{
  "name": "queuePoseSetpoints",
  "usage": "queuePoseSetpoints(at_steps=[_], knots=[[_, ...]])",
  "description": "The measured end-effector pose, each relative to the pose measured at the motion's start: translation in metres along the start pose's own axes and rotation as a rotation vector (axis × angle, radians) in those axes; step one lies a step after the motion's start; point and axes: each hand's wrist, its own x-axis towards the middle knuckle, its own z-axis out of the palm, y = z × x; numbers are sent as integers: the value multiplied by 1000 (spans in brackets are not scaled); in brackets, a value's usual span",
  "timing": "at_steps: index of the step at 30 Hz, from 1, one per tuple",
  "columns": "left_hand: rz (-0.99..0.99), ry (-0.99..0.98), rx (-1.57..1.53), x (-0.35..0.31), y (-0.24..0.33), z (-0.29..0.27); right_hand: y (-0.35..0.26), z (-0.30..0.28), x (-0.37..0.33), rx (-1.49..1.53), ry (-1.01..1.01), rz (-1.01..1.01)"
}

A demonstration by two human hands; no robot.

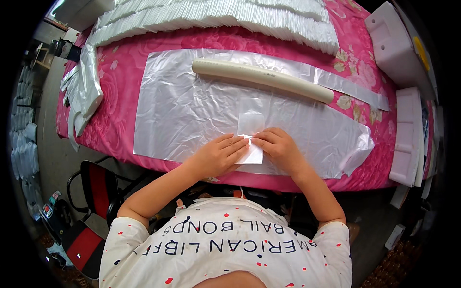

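A small piece of thin white plastic film (253, 156), partly folded over itself, lies near the table's front edge between my hands. Its unfolded part stretches away from me over a large translucent plastic sheet (173, 105). My left hand (218, 154) rests on the folded part, palm down, with its fingers extended and lying flat. From the other side, my right hand (279, 148) has its fingers bent and pressed together at the fold, gripping the film's edge. The fingertips of both hands nearly meet there. My left thumb is mostly hidden.
A cream plastic pipe (261, 79) lies across the sheet's far part, beside a flat film strip (353, 87). Long stacks of folded white film (216, 19) line the back. White foam blocks (406, 137) stand at right. Crumpled bags (85, 91) hang at left, above a red-black chair (98, 192).
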Motion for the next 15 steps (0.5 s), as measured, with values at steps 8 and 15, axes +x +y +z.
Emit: queuePoseSetpoints(at_steps=[8,15], knots=[[-644,-26,-323,2,4,9,-20,-2,4,218,23,567],[-979,144,-502,38,-17,7,-5,-6,33,451,-56,1066]])
